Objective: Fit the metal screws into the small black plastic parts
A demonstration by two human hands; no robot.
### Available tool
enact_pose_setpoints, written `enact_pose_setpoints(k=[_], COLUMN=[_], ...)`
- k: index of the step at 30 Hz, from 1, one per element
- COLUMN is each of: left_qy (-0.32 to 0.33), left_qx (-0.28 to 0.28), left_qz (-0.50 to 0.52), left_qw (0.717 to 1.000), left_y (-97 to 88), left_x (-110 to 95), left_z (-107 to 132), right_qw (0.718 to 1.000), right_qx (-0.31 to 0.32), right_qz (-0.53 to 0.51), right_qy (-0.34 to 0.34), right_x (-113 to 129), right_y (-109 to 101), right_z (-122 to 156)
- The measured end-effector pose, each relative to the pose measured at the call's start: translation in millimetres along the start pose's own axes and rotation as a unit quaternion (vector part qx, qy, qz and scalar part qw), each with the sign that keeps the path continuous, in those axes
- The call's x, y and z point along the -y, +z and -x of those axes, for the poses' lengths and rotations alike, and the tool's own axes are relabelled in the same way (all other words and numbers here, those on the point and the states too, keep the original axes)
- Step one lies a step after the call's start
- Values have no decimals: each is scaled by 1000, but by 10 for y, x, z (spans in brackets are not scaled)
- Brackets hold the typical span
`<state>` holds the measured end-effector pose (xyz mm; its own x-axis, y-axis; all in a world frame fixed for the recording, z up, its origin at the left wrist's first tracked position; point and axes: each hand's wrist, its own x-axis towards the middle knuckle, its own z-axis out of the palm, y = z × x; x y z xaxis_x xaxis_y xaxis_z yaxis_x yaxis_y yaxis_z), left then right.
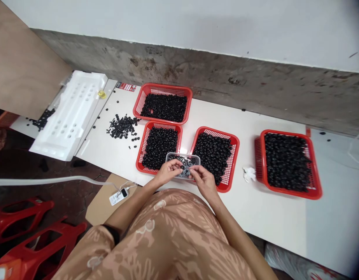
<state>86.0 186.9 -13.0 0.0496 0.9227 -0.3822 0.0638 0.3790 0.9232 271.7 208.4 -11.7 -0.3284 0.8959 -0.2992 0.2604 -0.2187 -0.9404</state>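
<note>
My left hand is closed in a pinch on a small black part. Close beside it, the fingertips of my right hand are pinched together; whatever they hold is too small to name. Both hands are over a clear plastic box with small black and silvery metal pieces inside. Left of the box stands a red basket full of round black parts, and right of it another red basket of similar parts. Behind is a third red basket with smaller black pieces.
Loose black parts lie on the white table to the left, near a white foam tray. A full red basket and crumpled white scrap are at right. Red stools and a power strip are lower left.
</note>
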Motion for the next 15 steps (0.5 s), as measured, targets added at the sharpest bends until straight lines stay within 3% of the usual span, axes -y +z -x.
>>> enact_pose_setpoints(k=[3,7,10,15], left_qy=[-41,-58,-52,39], left_qx=[4,-15,-35,-70], left_qz=[163,215,179,-28], left_qw=[986,975,982,996], left_y=[42,60,44,13], left_x=[-88,-126,-67,-8], left_z=[81,119,126,151], right_qw=[997,978,966,931], right_qx=[-1,-25,-41,-57], right_qz=[52,141,168,245], right_qy=[-58,-154,-193,-264], right_x=[154,171,172,227], right_y=[75,145,144,129], right_z=[-41,-60,-63,-87])
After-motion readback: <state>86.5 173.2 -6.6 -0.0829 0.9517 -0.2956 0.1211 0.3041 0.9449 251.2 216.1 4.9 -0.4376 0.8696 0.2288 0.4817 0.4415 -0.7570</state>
